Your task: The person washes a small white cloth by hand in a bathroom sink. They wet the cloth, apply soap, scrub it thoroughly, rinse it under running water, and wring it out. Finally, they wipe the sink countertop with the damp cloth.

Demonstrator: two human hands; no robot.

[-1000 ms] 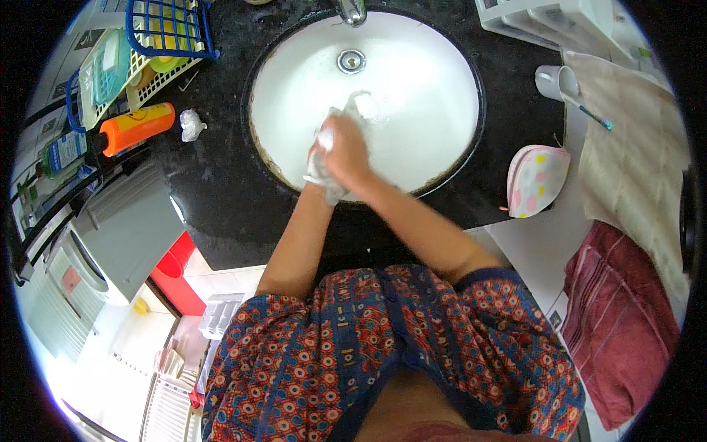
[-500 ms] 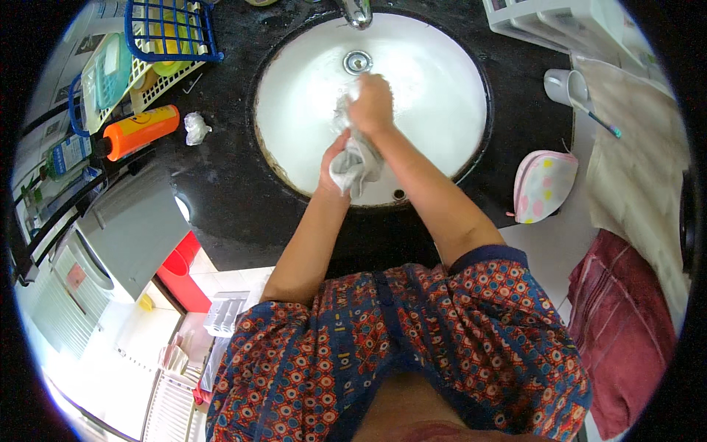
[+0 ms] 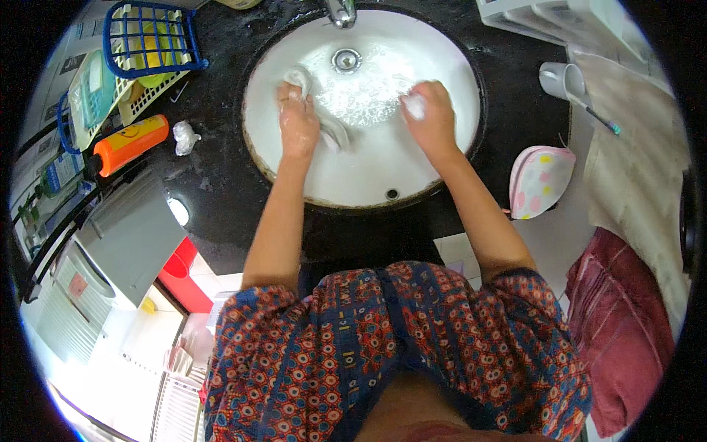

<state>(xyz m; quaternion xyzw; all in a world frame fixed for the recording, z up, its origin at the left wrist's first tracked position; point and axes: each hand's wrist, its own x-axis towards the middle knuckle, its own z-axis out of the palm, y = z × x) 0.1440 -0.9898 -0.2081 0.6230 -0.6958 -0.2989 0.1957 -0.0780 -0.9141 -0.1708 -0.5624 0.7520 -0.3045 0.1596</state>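
Observation:
Inside the white oval sink (image 3: 353,175), both of my hands are apart from each other. On the sink's left side my left hand (image 3: 297,131) is closed around a wet, pale grey cloth (image 3: 336,135). One end of the cloth pokes out above the fingers and the rest hangs to the right, slightly blurred. Over the right side, my right hand (image 3: 436,124) grips a small white bar of soap (image 3: 416,107), partly covered by the fingers. Rippling, bubbly water spreads between the hands, below the metal drain (image 3: 346,61).
A chrome faucet (image 3: 341,13) stands behind the sink. On the black counter (image 3: 213,214) lie an orange bottle (image 3: 132,144) and a crumpled white plastic lump (image 3: 185,138), near a blue basket (image 3: 153,40). To the right are a white mug (image 3: 560,79), a toothbrush (image 3: 602,120) and a dotted pouch (image 3: 543,183).
My hands were together on the cloth below the drain. They have parted: the left moved left with the cloth, the right moved right with the soap. The view shifted slightly.

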